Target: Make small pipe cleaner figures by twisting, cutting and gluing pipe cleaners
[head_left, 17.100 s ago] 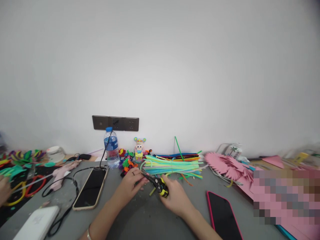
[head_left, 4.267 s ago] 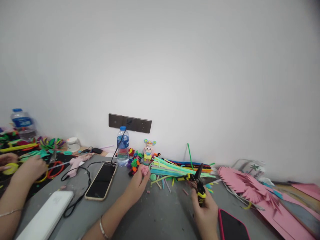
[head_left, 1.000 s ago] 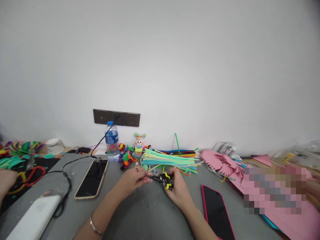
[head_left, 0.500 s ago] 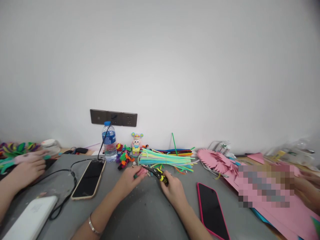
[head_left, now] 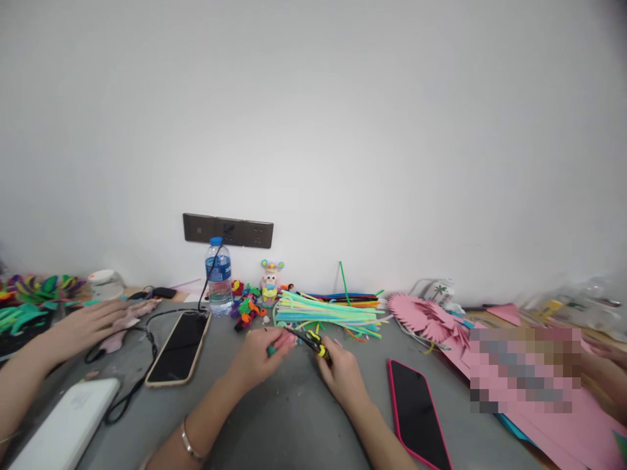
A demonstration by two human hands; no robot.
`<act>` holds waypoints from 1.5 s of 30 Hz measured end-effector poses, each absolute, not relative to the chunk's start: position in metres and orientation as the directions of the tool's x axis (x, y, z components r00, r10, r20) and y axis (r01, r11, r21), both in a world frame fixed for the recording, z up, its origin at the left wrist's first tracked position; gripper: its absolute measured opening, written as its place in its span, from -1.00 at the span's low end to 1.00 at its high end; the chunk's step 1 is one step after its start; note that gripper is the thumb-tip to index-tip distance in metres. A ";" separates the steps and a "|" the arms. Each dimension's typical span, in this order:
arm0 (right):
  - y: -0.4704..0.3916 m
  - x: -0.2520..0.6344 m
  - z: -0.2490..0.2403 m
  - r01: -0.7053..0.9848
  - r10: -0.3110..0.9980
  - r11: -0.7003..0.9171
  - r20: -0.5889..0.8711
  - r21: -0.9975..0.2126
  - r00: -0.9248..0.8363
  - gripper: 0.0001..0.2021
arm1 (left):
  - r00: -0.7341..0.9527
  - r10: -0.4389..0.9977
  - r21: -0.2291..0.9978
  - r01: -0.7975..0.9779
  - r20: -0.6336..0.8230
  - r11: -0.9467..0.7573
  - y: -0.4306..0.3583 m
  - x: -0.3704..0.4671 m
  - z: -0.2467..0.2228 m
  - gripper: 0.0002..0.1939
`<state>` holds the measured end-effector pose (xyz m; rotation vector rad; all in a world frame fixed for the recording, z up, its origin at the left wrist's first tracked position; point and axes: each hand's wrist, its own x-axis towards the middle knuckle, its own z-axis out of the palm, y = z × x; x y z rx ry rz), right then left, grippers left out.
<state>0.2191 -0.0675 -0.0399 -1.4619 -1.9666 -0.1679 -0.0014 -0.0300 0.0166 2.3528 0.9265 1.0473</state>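
My left hand (head_left: pixel 258 356) is closed, pinching a small pink piece of fuzzy stem (head_left: pixel 285 340) between thumb and fingers. A bit of green shows under these fingers; I cannot tell what it belongs to. My right hand (head_left: pixel 341 373) grips yellow-and-black pliers (head_left: pixel 318 346), their dark jaws pointing left to the pink piece. Whether the jaws touch it is too small to tell. Just behind both hands lies a bundle of pale green, yellow and blue pipe cleaners (head_left: pixel 328 312). A small toy figure (head_left: pixel 270 287) stands beside several twisted colourful pipe-cleaner pieces (head_left: pixel 247 311).
A phone (head_left: pixel 180 348) with cable, a water bottle (head_left: pixel 219 277) and a white power bank (head_left: pixel 66 427) are on the left. A pink-cased phone (head_left: pixel 418 414) and pink paper (head_left: pixel 543 424) lie right. Co-workers' hands (head_left: pixel 95 321) are at both sides.
The view has shifted slightly, moving things a little rightward. My hands keep their hold on the pink piece and pliers. The left co-worker's hand has moved right and flattened on the table.
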 end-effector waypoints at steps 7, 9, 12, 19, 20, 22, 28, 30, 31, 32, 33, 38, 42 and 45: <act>-0.066 0.217 -0.034 0.810 0.816 0.408 0.566 -0.421 -0.117 -0.81 | 0.526 0.655 0.481 0.445 0.542 -0.756 -0.035 0.003 0.013 -0.70; -0.066 0.216 -0.030 0.771 0.811 0.443 0.570 -0.458 -0.128 -0.78 | 0.536 0.657 0.463 0.466 0.529 -0.754 -0.035 0.003 0.012 -0.72; -0.064 0.216 -0.026 0.725 0.796 0.486 0.589 -0.488 -0.138 -0.75 | 0.545 0.687 0.487 0.486 0.480 -0.726 -0.035 0.002 0.011 -0.72; -0.064 0.217 -0.025 0.697 0.728 0.523 0.683 -0.490 -0.065 -0.82 | 0.580 0.698 0.630 0.367 0.420 -0.684 -0.034 0.001 0.016 -0.72; -0.064 0.218 -0.024 0.695 0.707 0.524 0.706 -0.492 -0.034 -0.85 | 0.584 0.693 0.644 0.345 0.423 -0.683 -0.034 0.001 0.016 -0.72; -0.066 0.222 -0.022 0.690 0.668 0.522 0.743 -0.502 0.035 -0.88 | 0.581 0.689 0.659 0.317 0.434 -0.682 -0.034 0.000 0.015 -0.72; -0.069 0.235 -0.019 0.591 0.613 0.416 0.693 -0.692 0.380 -0.70 | 0.538 0.713 0.712 0.266 0.450 -0.650 -0.032 0.001 0.018 -0.74; -0.070 0.237 -0.018 0.534 0.621 0.383 0.638 -0.754 0.455 -0.62 | 0.534 0.716 0.724 0.251 0.450 -0.643 -0.030 0.001 0.017 -0.76; -0.071 0.239 -0.017 0.525 0.623 0.374 0.626 -0.764 0.468 -0.59 | 0.532 0.716 0.728 0.243 0.452 -0.641 -0.028 0.001 0.016 -0.77; -0.072 0.241 -0.016 0.534 0.623 0.363 0.625 -0.763 0.470 -0.58 | 0.527 0.720 0.737 0.236 0.451 -0.634 -0.027 0.002 0.014 -0.77; -0.072 0.243 -0.016 0.557 0.623 0.349 0.631 -0.753 0.463 -0.58 | 0.514 0.734 0.751 0.234 0.444 -0.617 -0.025 0.002 0.012 -0.78; -0.072 0.254 -0.007 0.647 0.683 0.272 0.617 -0.712 0.392 -0.60 | 0.408 0.875 0.913 0.190 0.261 -0.361 -0.013 0.001 -0.002 -0.72; -0.068 0.260 0.008 0.698 0.830 0.149 0.473 -0.700 0.297 -0.57 | 0.337 0.915 0.937 0.185 0.222 -0.295 -0.008 0.002 -0.007 -0.69; -0.062 0.260 0.018 0.688 0.900 0.089 0.354 -0.721 0.254 -0.61 | 0.320 0.929 0.950 0.181 0.188 -0.255 -0.010 0.004 -0.009 -0.66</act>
